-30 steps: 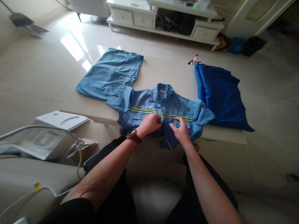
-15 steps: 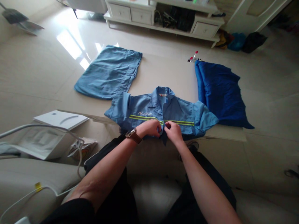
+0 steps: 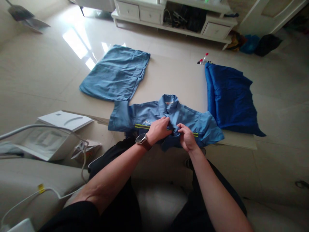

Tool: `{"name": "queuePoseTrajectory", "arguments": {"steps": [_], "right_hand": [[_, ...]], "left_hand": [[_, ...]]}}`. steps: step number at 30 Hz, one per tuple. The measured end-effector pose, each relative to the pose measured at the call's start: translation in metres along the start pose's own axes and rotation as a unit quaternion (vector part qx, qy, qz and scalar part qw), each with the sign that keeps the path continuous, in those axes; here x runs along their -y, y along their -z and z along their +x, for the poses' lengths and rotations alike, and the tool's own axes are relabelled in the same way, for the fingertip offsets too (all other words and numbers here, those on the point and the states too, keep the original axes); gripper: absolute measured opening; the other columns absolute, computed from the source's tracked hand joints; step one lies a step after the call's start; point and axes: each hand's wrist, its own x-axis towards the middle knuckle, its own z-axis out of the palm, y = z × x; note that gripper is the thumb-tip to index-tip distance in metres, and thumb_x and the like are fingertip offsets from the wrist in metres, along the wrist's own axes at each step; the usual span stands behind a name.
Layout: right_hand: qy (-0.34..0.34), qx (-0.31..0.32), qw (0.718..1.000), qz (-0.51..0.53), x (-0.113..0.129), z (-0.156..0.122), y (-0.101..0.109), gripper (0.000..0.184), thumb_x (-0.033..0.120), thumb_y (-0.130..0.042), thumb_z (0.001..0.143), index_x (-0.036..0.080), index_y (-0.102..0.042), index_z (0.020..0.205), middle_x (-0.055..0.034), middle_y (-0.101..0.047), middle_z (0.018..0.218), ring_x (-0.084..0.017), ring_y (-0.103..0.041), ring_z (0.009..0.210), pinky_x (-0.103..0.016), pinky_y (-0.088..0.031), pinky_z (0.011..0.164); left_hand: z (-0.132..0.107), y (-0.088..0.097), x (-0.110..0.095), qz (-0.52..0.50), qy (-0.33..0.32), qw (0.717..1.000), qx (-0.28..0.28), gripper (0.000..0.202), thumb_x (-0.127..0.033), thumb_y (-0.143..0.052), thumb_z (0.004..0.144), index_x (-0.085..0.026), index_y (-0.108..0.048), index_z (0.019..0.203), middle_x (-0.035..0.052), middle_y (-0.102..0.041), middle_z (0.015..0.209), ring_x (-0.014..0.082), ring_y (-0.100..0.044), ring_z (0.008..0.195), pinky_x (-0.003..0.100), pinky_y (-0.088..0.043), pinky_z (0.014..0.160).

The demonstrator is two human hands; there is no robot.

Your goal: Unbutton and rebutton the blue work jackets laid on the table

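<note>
A light blue work shirt (image 3: pixel 145 111) with yellow-green stripes and white lettering lies on the near edge of the white table (image 3: pixel 176 77), collar pointing away from me. My left hand (image 3: pixel 159 129), with a brown-strapped watch (image 3: pixel 141 139) at the wrist, is closed on the front opening of the shirt. Just right of it, my right hand (image 3: pixel 187 137) pinches the other side of the front. Cloth bunches up between the two hands. The fingertips and any button there are partly hidden in the folds.
Folded light blue cloth (image 3: pixel 116 72) lies at the table's left. A darker blue folded garment (image 3: pixel 231 98) is at the right, near red-capped bottles (image 3: pixel 205 58). A white box (image 3: pixel 50 141) stands left of my legs, beside a grey cable (image 3: pixel 84 161). Behind is a white cabinet (image 3: pixel 149 16).
Both hands have shifted along the shirt front, the left one up toward the collar. The front edges are drawn closer and more bunched, and the collar opening has narrowed. The view has moved slightly.
</note>
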Motion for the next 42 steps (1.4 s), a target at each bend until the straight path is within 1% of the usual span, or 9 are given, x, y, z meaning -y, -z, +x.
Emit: {"name": "queuePoseTrajectory", "arguments": {"steps": [4,9,16,23,30,33,36,39,42], "right_hand": [[-0.02,-0.012,0.999,0.027,0.008,-0.004,0.002,0.021,0.032,-0.065,0.057,0.023,-0.049,0.068,0.0056,-0.043,0.062,-0.012,-0.038,0.059,-0.022,-0.035,0.056],[-0.008,-0.037,0.996,-0.077,0.006,0.002,0.008,0.036,0.041,-0.083,0.055,0.021,-0.059,0.074,0.0031,-0.062,0.068,-0.014,-0.052,0.064,-0.026,-0.041,0.063],[0.05,-0.057,0.986,-0.147,-0.003,0.01,0.017,0.035,0.046,-0.08,0.062,0.018,-0.073,0.082,-0.0014,-0.072,0.077,-0.019,-0.062,0.074,-0.03,-0.046,0.075],[0.152,-0.143,0.931,-0.299,-0.009,0.014,0.025,0.032,0.05,-0.069,0.076,0.019,-0.07,0.078,-0.0026,-0.07,0.076,-0.02,-0.062,0.076,-0.031,-0.044,0.075],[0.17,-0.137,0.909,-0.355,-0.017,0.017,0.03,0.031,0.052,-0.063,0.085,0.021,-0.067,0.084,-0.0033,-0.07,0.08,-0.02,-0.062,0.075,-0.031,-0.047,0.075],[0.156,-0.1,0.871,-0.454,-0.018,0.021,0.046,0.039,0.056,-0.054,0.092,0.022,-0.069,0.082,-0.0065,-0.068,0.084,-0.023,-0.062,0.084,-0.036,-0.049,0.084],[0.174,-0.175,0.798,-0.549,-0.015,0.028,0.076,0.033,0.047,-0.058,0.089,0.022,-0.073,0.103,-0.0139,-0.067,0.118,-0.031,-0.057,0.116,-0.045,-0.046,0.102],[0.161,-0.23,0.746,-0.604,-0.013,0.032,0.104,0.047,0.033,-0.063,0.083,0.02,-0.066,0.128,-0.0174,-0.057,0.143,-0.035,-0.047,0.134,-0.049,-0.044,0.106],[0.122,-0.206,0.718,-0.654,-0.013,0.032,0.116,0.041,0.028,-0.06,0.088,0.02,-0.066,0.128,-0.018,-0.064,0.133,-0.034,-0.054,0.126,-0.047,-0.046,0.1]], "left_hand": [[0.0,-0.004,-0.006,-0.018,-0.023,0.999,-0.046,0.025,-0.026,-0.064,0.091,-0.02,-0.068,0.115,0.0087,-0.072,0.113,0.0235,-0.069,0.103,0.031,-0.052,0.087],[0.004,0.0,-0.009,-0.066,-0.01,0.997,-0.034,0.028,-0.018,-0.059,0.092,-0.023,-0.079,0.112,0.0069,-0.077,0.116,0.0238,-0.07,0.11,0.033,-0.053,0.1],[0.01,0.005,-0.006,-0.114,0.006,0.993,0.003,0.033,-0.016,-0.061,0.087,-0.025,-0.085,0.107,0.0072,-0.081,0.107,0.0236,-0.073,0.1,0.032,-0.055,0.093],[0.011,0.004,-0.003,-0.16,-0.036,0.986,0.041,0.034,-0.013,-0.062,0.083,-0.023,-0.086,0.105,0.0049,-0.082,0.096,0.0202,-0.073,0.089,0.028,-0.055,0.083],[0.017,0.007,0.035,-0.082,-0.025,0.988,0.13,0.041,-0.026,-0.078,0.081,-0.016,-0.076,0.121,0.0117,-0.077,0.117,0.0265,-0.07,0.109,0.033,-0.053,0.098],[0.019,0.012,0.066,-0.006,0.069,0.995,0.066,0.036,-0.026,-0.069,0.09,-0.012,-0.07,0.124,0.0194,-0.07,0.125,0.0313,-0.066,0.117,0.04,-0.051,0.105],[0.019,0.019,0.096,0.021,0.159,0.987,-0.01,0.043,-0.015,-0.059,0.092,-0.007,-0.058,0.134,0.0251,-0.059,0.134,0.0314,-0.063,0.121,0.04,-0.05,0.108],[0.018,0.023,0.115,0.029,0.203,0.979,-0.01,0.045,-0.01,-0.057,0.09,-0.005,-0.055,0.135,0.0252,-0.054,0.137,0.0289,-0.063,0.12,0.036,-0.05,0.107],[0.016,0.026,0.122,0.041,0.213,0.976,0.001,0.033,-0.016,-0.058,0.091,-0.008,-0.064,0.122,0.0231,-0.057,0.133,0.0282,-0.065,0.113,0.036,-0.051,0.104]]}}
